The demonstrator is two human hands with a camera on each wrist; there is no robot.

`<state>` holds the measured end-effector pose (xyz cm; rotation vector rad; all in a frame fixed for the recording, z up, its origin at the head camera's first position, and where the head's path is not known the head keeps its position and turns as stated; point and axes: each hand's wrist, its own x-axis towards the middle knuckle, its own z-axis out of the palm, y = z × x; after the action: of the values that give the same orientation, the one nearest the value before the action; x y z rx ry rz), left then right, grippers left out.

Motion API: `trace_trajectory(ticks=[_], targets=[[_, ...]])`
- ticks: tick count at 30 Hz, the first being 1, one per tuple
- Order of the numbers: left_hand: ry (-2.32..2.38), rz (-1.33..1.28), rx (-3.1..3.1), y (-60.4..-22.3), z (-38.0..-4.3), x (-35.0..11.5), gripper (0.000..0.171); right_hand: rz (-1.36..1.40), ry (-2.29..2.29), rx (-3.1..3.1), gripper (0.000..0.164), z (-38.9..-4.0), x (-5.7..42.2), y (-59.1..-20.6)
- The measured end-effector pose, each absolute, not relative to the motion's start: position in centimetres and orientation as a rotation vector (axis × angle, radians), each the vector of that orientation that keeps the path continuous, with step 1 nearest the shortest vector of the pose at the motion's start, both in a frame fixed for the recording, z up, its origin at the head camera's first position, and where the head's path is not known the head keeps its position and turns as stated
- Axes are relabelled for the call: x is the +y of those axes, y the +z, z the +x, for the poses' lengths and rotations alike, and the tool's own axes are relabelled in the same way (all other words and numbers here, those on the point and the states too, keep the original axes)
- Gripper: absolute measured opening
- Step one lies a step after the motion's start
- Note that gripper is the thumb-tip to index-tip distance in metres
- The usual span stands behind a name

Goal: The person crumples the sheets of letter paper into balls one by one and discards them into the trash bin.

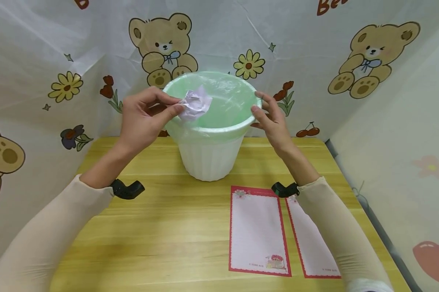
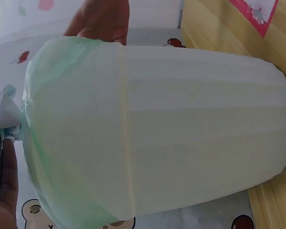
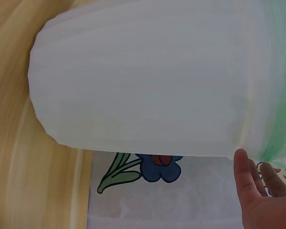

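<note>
A crumpled sheet of pale paper (image 1: 197, 103) is pinched between the thumb and fingers of my left hand (image 1: 140, 115), over the near left part of the bin's mouth. The white ribbed trash bin (image 1: 212, 158) stands upright on the table, lined with a thin green plastic bag (image 1: 227, 93) folded over its rim. My right hand (image 1: 274, 121) touches the bin's right side at the rim, its fingers fairly straight. In the right wrist view, one fingertip (image 3: 240, 157) meets the bin's side just below the lip. The bin's floor is hidden in the head view.
Two sheets of red-bordered stationery (image 1: 257, 231) lie flat at the right front of the wooden table (image 1: 150, 239), one partly under my right forearm. Behind the bin hangs a white cloth (image 1: 219, 40) printed with bears and flowers.
</note>
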<state>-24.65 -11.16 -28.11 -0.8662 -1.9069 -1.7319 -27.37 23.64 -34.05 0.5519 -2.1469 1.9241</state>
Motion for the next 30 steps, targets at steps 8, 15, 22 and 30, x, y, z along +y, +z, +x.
trace_trajectory(ticks=[8, 15, 22, 30], targets=[[-1.627, -0.871, -2.070, -26.6, -27.0, -10.2, 0.011, 0.532, 1.936, -2.136, 0.054, -27.2, 23.7, -34.0], [-1.508, -0.869, -2.191, -25.6, -28.0, -9.8, 0.008, 0.550, 1.940, -2.124, 0.053, -27.4, 23.6, -34.1], [-1.456, -0.852, -2.321, -25.3, -28.6, -9.5, 0.011, 0.546, 1.951, -2.113, 0.053, -27.5, 23.7, -34.1], [-1.434, -0.866, -2.306, -25.8, -28.6, -9.9, 0.011, 0.545, 1.950, -2.126, 0.054, -27.4, 23.4, -34.1]])
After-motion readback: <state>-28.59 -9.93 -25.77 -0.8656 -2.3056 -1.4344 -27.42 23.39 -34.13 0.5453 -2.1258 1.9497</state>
